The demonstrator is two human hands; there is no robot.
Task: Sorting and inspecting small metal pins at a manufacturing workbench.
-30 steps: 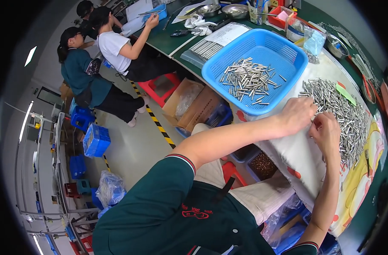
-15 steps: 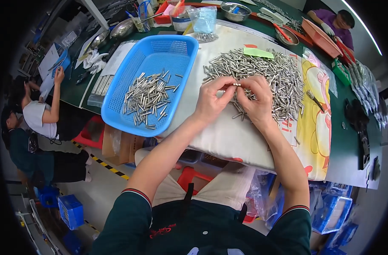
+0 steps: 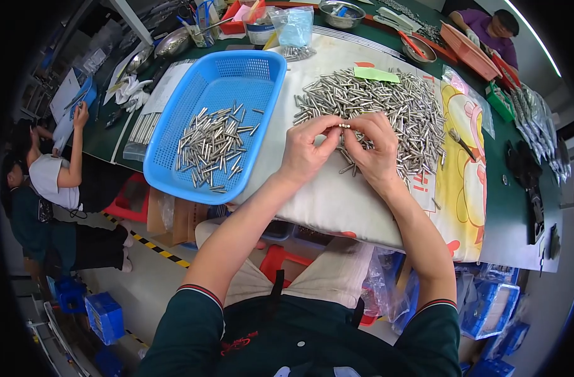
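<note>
Between the fingertips of my two hands sit a few short silvery metal pins (image 3: 344, 125), seen nearly end-on. My left hand (image 3: 307, 147) pinches them from the left, and my right hand (image 3: 376, 149) pinches from the right. Both are closed, held over the near edge of a broad heap of metal pins (image 3: 394, 103) on a pale printed cloth (image 3: 312, 201). Left of my hands stands a blue plastic basket (image 3: 152, 157) with a smaller pile of loose pins (image 3: 215, 144) inside. A pale green paper slip (image 3: 376, 75) lies on top of the heap.
A brush (image 3: 463, 144) lies on the cloth's yellow part. Metal bowls (image 3: 342, 16), a clear bag (image 3: 294, 38) and a salmon-coloured tray (image 3: 469, 51) stand along the back. One person (image 3: 488, 31) works at the far right; others (image 3: 54, 169) sit at the left.
The whole view has shifted slightly, so the bench and basket appear a little farther left. My hands keep their pinch on the pins, with small finger movements.
</note>
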